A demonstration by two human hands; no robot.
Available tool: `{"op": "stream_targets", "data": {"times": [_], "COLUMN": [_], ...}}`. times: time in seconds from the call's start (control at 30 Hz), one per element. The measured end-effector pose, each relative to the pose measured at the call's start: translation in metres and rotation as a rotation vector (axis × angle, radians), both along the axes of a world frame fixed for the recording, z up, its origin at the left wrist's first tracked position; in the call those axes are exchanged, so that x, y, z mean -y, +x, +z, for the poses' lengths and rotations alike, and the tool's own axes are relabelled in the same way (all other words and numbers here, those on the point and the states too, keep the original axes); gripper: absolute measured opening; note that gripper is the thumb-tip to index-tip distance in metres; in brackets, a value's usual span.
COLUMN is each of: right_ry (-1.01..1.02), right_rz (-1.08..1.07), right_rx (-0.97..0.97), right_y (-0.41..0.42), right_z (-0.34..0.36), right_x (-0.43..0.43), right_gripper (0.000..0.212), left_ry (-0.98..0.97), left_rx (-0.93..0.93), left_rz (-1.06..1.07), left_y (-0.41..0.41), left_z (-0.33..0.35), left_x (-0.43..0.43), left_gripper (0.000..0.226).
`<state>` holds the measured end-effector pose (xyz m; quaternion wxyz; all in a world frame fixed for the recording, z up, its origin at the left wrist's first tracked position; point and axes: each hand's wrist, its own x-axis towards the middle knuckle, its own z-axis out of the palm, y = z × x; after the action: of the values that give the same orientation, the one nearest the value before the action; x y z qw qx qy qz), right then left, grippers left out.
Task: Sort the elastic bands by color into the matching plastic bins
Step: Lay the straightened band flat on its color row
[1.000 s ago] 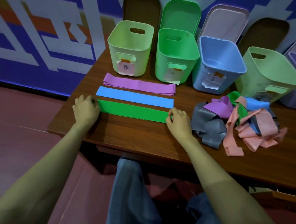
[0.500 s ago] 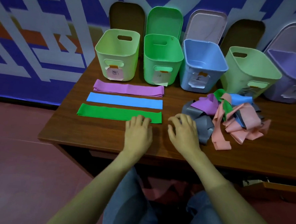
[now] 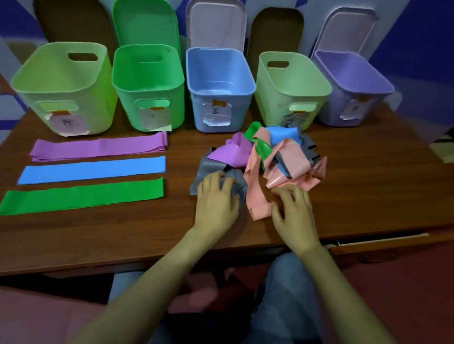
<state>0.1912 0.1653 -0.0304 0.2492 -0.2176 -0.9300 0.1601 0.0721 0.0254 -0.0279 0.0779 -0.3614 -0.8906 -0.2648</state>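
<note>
Wooden table (image 3: 379,186), seen from above, with two bare hands at a tangled pile of coloured elastic bands (image 3: 287,159).
Left hand (image 3: 216,200) curls its fingers into a crumpled grey elastic band (image 3: 207,170) at the pile's near edge; right hand (image 3: 294,211) has bent fingertips touching a salmon-pink elastic band (image 3: 256,192), though a firm grip cannot be made out. Left of the hands, three bands lie flat and parallel: a green strip (image 3: 81,196) nearest, a blue strip (image 3: 93,170), then a purple strip (image 3: 99,148). Beyond the hands stands a row of open plastic bins: pale green bin (image 3: 63,87), green bin (image 3: 148,87), blue bin (image 3: 220,91), second pale green bin (image 3: 289,90), purple bin (image 3: 353,91).
</note>
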Motion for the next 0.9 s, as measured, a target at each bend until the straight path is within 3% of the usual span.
{"op": "stream_targets", "data": {"times": [0.13,0.27,0.43,0.57,0.67,0.77,0.83,0.9], "right_ry": [-0.039,0.024,0.095,0.106,0.034,0.025,0.038,0.010], "right_rz": [-0.032,-0.084,-0.072,-0.140,-0.246,-0.295,-0.287,-0.247], "right_rx": [-0.068,-0.007,0.165,0.136,-0.086,-0.301,-0.363,-0.251], "right_y": [-0.024,-0.050,-0.067,-0.067,-0.067,-0.067,-0.066,-0.064], "right_z": [0.015,0.027,0.006,0.003,0.015,0.027,0.032,0.033], "right_x": [-0.018,-0.033,-0.043,-0.057,-0.069,-0.076,-0.079,-0.079], "right_gripper": [0.044,0.058,0.054,0.030,0.015,0.011,0.012,0.020], "left_ry": [0.016,-0.065,-0.101,0.173,0.337,0.452,0.584,0.718], "left_rx": [0.041,-0.035,0.139,0.339,0.357,0.435,0.646,0.921], "left_rz": [-0.019,-0.002,0.092,0.120,0.153,0.052,-0.015,-0.056], "left_y": [-0.009,-0.019,-0.032,-0.033,-0.031,-0.025,-0.019,-0.016], "left_z": [0.007,0.013,0.008,0.012,0.029,0.050,0.060,0.063], "left_x": [-0.028,-0.052,-0.069,-0.066,-0.061,-0.055,-0.055,-0.057], "left_gripper": [0.039,0.042,0.021,0.012,0.012,0.011,0.013,0.015]}}
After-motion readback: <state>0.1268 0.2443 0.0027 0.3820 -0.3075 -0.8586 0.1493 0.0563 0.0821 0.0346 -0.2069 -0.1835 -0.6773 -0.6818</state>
